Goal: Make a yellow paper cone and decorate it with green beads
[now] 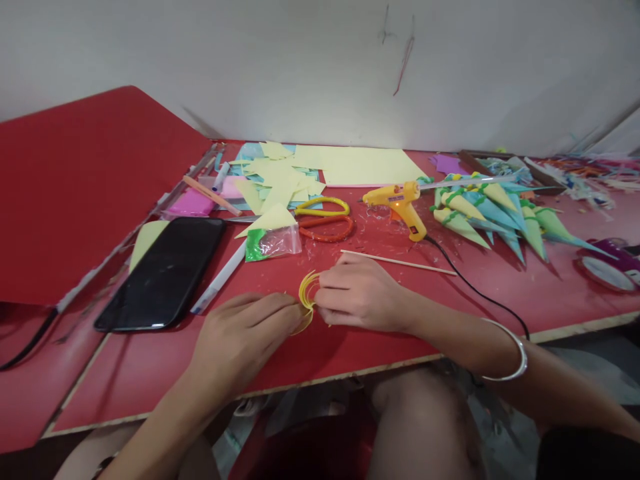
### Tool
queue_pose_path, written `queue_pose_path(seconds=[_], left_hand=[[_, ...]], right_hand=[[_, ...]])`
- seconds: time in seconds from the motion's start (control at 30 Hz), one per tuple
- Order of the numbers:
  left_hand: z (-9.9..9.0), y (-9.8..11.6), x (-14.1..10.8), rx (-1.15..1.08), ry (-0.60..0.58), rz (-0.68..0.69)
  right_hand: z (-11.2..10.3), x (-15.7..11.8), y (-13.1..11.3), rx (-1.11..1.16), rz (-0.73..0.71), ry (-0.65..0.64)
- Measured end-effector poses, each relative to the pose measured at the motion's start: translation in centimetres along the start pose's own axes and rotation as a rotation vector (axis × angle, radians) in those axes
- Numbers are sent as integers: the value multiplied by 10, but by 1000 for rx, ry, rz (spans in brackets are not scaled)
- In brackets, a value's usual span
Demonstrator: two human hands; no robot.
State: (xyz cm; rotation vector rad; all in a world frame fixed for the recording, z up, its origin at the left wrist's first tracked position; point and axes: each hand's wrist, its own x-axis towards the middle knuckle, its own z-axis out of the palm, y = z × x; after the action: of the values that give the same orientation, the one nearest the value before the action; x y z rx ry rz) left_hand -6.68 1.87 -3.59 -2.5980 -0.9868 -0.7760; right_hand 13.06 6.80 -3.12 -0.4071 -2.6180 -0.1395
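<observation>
A small bundle of thin yellow strands point(307, 291), bent into loops, lies between my two hands just above the red table. My left hand point(250, 330) pinches its lower left side with the fingers pressed together. From the right, my right hand point(360, 293) grips the other side, its fingers curled and the tips partly hidden. Whether the strands are paper, cord or wire I cannot tell. Just beyond my right hand lies a thin wooden stick point(400, 261). A small clear bag with something green point(273, 243) is beyond the loops.
A yellow glue gun point(400, 203) stands behind the stick, its black cord running right. Scissors point(325, 219) lie at the middle, a black phone point(163, 273) and white pen point(220, 277) at left. Yellow paper scraps point(275, 170) are at the back, green-blue paper cones point(485, 207) at right.
</observation>
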Motion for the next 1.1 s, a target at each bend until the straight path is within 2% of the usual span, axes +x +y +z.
queue_pose_path(seconds=[0.23,0.33,0.47,0.6,0.83,1.1], left_hand=[[0,-1,1,-58,1,33],[0,0,1,-65,38,35],[1,1,3,-37,108,-51],[-1,2,5,-66,113,-116],[-6,4,6,-197,48,-224],[-3,4,10,-315,-84,-305]], right_hand=[[-1,1,-3,-24,-6,32],[-1,1,-3,-33,-8,48],[-1,1,-3,-4,1,46],[2,-1,-3,48,58,25],[4,-2,-2,47,79,-59],[4,-1,1,30,66,-128]])
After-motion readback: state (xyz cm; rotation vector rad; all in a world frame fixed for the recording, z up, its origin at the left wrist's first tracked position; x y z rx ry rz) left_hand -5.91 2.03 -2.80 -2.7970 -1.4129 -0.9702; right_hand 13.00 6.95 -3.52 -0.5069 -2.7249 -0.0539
